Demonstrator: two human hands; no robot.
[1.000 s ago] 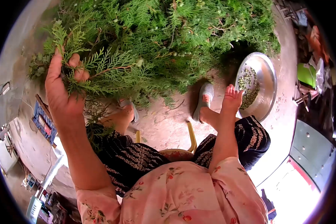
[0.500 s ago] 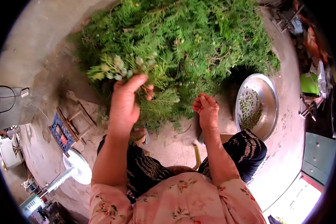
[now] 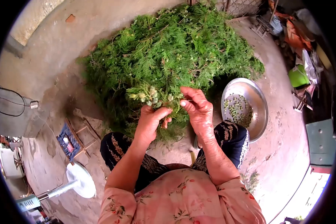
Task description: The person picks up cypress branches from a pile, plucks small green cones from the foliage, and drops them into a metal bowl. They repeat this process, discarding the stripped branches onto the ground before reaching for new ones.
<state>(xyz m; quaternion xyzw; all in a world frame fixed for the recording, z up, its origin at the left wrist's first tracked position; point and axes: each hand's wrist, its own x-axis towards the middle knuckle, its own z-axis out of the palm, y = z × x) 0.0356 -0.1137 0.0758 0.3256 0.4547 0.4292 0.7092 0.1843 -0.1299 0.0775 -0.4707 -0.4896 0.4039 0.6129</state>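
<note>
My left hand [image 3: 153,121] is closed around a leafy evergreen sprig [image 3: 141,93], with pale green cones [image 3: 153,98] clustered above the thumb. Close on its right is my right hand [image 3: 199,112], thumb and forefinger apart at the edge of the greenery. Behind both hands lies a large heap of cut evergreen branches [image 3: 168,52] on the floor. A metal basin [image 3: 260,108] to the right of my knee holds many small green cones [image 3: 238,108].
At the left are a small folding stool [image 3: 68,142] and a white pedestal fan [image 3: 82,181]. A bright green container [image 3: 298,75] stands among clutter at the right, above a grey-green cabinet [image 3: 321,142]. A wall [image 3: 37,22] runs behind the heap.
My left hand has brought the sprig lower and toward the middle. My right hand has moved up and left to meet it, its fingers spreading. The camera view has shifted.
</note>
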